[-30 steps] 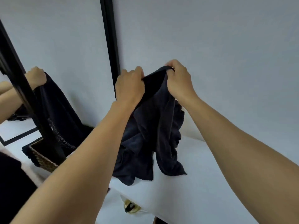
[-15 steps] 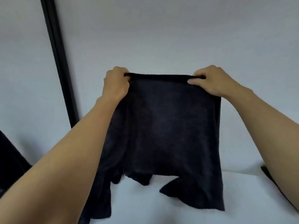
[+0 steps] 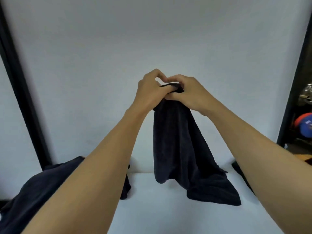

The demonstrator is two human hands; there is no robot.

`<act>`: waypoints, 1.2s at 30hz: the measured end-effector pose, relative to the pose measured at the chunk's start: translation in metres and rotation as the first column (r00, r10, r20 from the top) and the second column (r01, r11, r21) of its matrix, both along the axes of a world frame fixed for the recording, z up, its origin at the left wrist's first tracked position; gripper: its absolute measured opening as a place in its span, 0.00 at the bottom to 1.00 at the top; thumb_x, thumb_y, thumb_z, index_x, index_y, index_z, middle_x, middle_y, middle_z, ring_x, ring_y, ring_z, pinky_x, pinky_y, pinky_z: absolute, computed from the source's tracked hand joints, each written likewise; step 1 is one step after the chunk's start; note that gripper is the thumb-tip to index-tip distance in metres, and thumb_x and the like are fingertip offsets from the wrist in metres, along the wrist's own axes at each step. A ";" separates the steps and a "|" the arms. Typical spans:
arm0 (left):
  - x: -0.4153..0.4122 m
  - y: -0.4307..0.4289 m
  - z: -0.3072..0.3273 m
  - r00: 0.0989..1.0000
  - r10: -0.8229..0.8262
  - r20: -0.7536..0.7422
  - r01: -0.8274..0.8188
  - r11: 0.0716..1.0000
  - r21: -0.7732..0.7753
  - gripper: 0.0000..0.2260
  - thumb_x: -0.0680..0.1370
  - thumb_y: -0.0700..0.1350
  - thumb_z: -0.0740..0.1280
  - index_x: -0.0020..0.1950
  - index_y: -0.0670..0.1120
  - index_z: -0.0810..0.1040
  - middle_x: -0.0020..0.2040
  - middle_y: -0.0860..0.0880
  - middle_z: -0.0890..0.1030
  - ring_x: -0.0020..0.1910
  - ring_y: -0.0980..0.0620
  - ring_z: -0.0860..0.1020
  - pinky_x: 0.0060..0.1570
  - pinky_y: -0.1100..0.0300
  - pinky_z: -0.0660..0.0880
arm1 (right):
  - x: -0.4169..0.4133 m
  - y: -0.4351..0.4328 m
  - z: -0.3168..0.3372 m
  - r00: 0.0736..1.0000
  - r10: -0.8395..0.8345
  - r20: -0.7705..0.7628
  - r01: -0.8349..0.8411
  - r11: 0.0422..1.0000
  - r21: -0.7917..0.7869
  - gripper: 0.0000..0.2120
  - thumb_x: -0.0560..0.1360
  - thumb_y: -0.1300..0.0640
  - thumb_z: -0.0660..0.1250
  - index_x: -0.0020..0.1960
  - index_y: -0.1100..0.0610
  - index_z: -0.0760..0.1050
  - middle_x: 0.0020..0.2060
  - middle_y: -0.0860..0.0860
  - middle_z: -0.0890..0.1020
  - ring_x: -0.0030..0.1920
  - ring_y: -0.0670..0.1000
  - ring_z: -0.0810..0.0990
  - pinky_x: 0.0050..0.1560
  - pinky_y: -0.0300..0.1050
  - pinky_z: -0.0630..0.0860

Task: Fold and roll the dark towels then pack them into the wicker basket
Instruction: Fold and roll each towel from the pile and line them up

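A dark towel (image 3: 182,149) hangs in front of me, its lower end resting on the white table (image 3: 160,208). My left hand (image 3: 150,92) and my right hand (image 3: 189,93) meet at its top edge, and both pinch the gathered corners there, raised above the table. The towel hangs doubled over, narrow at the top and wider below. More dark cloth (image 3: 42,188) lies heaped at the left, partly behind my left forearm. The wicker basket is not in view.
A white wall stands close behind the table. A black frame bar (image 3: 22,92) slants down at the left. A dark doorway edge (image 3: 293,92) with a blue and red object (image 3: 305,125) is at the right. Another dark strip (image 3: 241,173) lies by my right forearm.
Half a second ago my hands held the towel spread wide by its top corners. They have come together at the middle, so the towel now hangs folded in half. The view has also swung right.
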State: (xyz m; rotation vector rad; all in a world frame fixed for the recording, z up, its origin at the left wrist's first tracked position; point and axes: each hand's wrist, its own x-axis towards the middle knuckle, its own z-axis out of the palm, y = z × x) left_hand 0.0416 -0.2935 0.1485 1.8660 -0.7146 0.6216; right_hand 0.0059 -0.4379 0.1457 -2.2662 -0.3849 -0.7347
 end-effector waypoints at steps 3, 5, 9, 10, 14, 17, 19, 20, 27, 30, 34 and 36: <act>0.000 0.016 -0.018 0.940 -0.151 -0.306 0.180 0.981 0.070 0.20 0.68 0.60 0.76 0.52 0.49 0.79 0.39 0.49 0.83 0.32 0.54 0.75 0.33 0.60 0.71 | -0.003 -0.018 -0.003 0.999 -0.048 0.011 0.046 0.991 0.128 0.08 0.76 0.52 0.68 0.48 0.56 0.81 0.42 0.53 0.84 0.42 0.53 0.81 0.50 0.53 0.79; -0.003 0.011 -0.037 0.890 -0.153 -0.430 0.290 0.917 0.273 0.16 0.69 0.57 0.76 0.47 0.46 0.82 0.39 0.48 0.83 0.35 0.53 0.74 0.37 0.62 0.70 | -0.005 -0.022 -0.003 1.000 -0.023 0.016 0.018 0.966 0.260 0.13 0.79 0.51 0.65 0.45 0.60 0.80 0.37 0.53 0.80 0.36 0.50 0.76 0.43 0.48 0.74; -0.006 -0.008 -0.074 0.837 -0.221 -0.501 0.376 0.897 0.233 0.09 0.76 0.46 0.69 0.41 0.41 0.78 0.45 0.45 0.82 0.46 0.52 0.80 0.46 0.61 0.76 | -0.010 -0.029 0.004 1.000 -0.003 -0.003 0.004 0.905 0.425 0.13 0.80 0.52 0.64 0.48 0.61 0.81 0.42 0.54 0.83 0.42 0.49 0.81 0.47 0.47 0.78; -0.006 -0.010 -0.078 0.804 -0.282 -0.524 0.393 0.913 0.112 0.07 0.77 0.44 0.66 0.45 0.40 0.78 0.48 0.45 0.82 0.49 0.50 0.80 0.49 0.58 0.78 | -0.012 -0.034 0.008 1.000 0.002 -0.006 0.001 0.875 0.484 0.11 0.80 0.53 0.63 0.49 0.58 0.81 0.45 0.54 0.84 0.44 0.50 0.82 0.50 0.47 0.79; -0.005 -0.004 -0.069 0.730 -0.451 -0.514 0.326 0.890 -0.318 0.10 0.77 0.38 0.64 0.36 0.47 0.70 0.37 0.49 0.73 0.38 0.50 0.71 0.37 0.59 0.68 | -0.026 -0.061 0.021 0.999 0.020 -0.028 -0.001 0.834 0.552 0.09 0.80 0.50 0.65 0.47 0.54 0.79 0.43 0.50 0.84 0.43 0.47 0.83 0.44 0.42 0.79; -0.005 0.005 -0.054 0.680 -0.487 -0.547 0.443 0.868 -0.222 0.02 0.78 0.39 0.66 0.48 0.45 0.78 0.44 0.46 0.83 0.42 0.49 0.80 0.43 0.55 0.79 | -0.035 -0.080 0.021 0.995 0.062 -0.073 -0.013 0.841 0.541 0.08 0.76 0.51 0.71 0.48 0.56 0.81 0.43 0.51 0.85 0.43 0.48 0.84 0.43 0.41 0.80; -0.009 0.005 -0.048 0.660 -0.442 -0.608 0.528 0.848 -0.044 0.10 0.77 0.38 0.66 0.58 0.44 0.81 0.54 0.42 0.84 0.51 0.45 0.83 0.55 0.51 0.78 | -0.037 -0.089 0.019 0.990 0.073 -0.118 -0.001 0.854 0.520 0.08 0.76 0.53 0.71 0.51 0.58 0.82 0.45 0.52 0.86 0.45 0.49 0.84 0.46 0.41 0.81; -0.012 0.002 -0.047 0.668 -0.401 -0.627 0.546 0.836 0.047 0.11 0.77 0.38 0.66 0.58 0.43 0.81 0.55 0.40 0.83 0.52 0.44 0.82 0.57 0.50 0.77 | -0.038 -0.092 0.018 0.989 0.070 -0.132 0.008 0.858 0.514 0.08 0.76 0.54 0.71 0.51 0.58 0.82 0.45 0.52 0.85 0.45 0.49 0.84 0.46 0.41 0.80; -0.017 -0.011 -0.052 0.641 -0.517 -0.568 0.551 0.825 -0.130 0.11 0.76 0.34 0.65 0.57 0.38 0.80 0.54 0.40 0.83 0.51 0.45 0.82 0.59 0.49 0.77 | -0.038 -0.107 0.017 0.994 0.058 -0.097 0.026 0.715 0.699 0.07 0.80 0.52 0.66 0.49 0.54 0.80 0.42 0.49 0.86 0.44 0.48 0.85 0.44 0.41 0.81; -0.015 -0.016 -0.060 0.590 -0.568 -0.574 0.564 0.799 -0.211 0.16 0.68 0.33 0.63 0.54 0.40 0.81 0.49 0.41 0.82 0.48 0.43 0.80 0.55 0.48 0.78 | -0.037 -0.109 0.017 0.994 0.030 -0.108 0.056 0.703 0.709 0.09 0.81 0.52 0.64 0.46 0.54 0.80 0.39 0.48 0.86 0.41 0.47 0.84 0.40 0.40 0.80; 0.001 -0.003 -0.059 0.550 -0.529 -0.646 0.577 0.800 -0.164 0.18 0.71 0.32 0.64 0.56 0.47 0.81 0.51 0.45 0.85 0.49 0.46 0.83 0.47 0.54 0.80 | -0.032 -0.114 0.011 0.987 -0.034 -0.154 0.134 0.699 0.703 0.11 0.81 0.48 0.63 0.48 0.54 0.79 0.42 0.49 0.85 0.42 0.48 0.84 0.42 0.42 0.80; 0.016 0.010 -0.057 0.615 -0.395 -0.683 0.523 0.852 -0.023 0.14 0.74 0.37 0.68 0.58 0.49 0.82 0.53 0.46 0.85 0.51 0.46 0.84 0.50 0.53 0.79 | -0.032 -0.122 0.004 0.984 -0.031 -0.178 0.148 0.704 0.695 0.12 0.79 0.46 0.66 0.48 0.54 0.80 0.41 0.49 0.85 0.41 0.48 0.84 0.43 0.43 0.81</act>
